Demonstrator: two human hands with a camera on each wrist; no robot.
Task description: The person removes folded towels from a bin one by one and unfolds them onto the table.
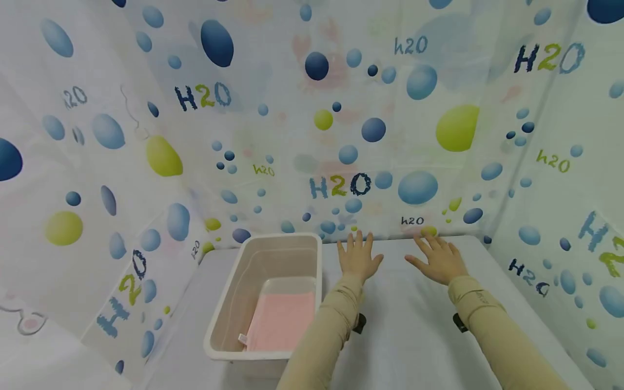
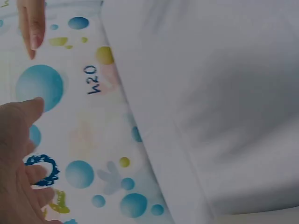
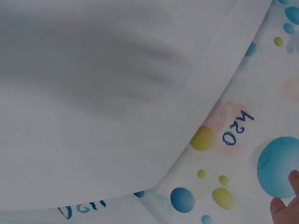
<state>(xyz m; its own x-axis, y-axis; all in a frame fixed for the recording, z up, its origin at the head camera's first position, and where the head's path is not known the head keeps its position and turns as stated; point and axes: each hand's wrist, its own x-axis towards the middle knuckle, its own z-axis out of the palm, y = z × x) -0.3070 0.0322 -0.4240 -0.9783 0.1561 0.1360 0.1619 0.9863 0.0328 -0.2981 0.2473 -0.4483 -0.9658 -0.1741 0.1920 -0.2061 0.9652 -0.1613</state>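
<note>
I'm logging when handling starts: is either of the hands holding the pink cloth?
No, the pink cloth lies in the basin, while the left hand and right hand are spread and empty.

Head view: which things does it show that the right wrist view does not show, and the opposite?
Only head: the tub, the pink cloth inside it, the left hand and both sleeves. Only right wrist: no separate object, just a closer look at the corner of the table. Both: the table, the printed sheet behind it and the right hand, of which the right wrist view catches only some fingers.
</note>
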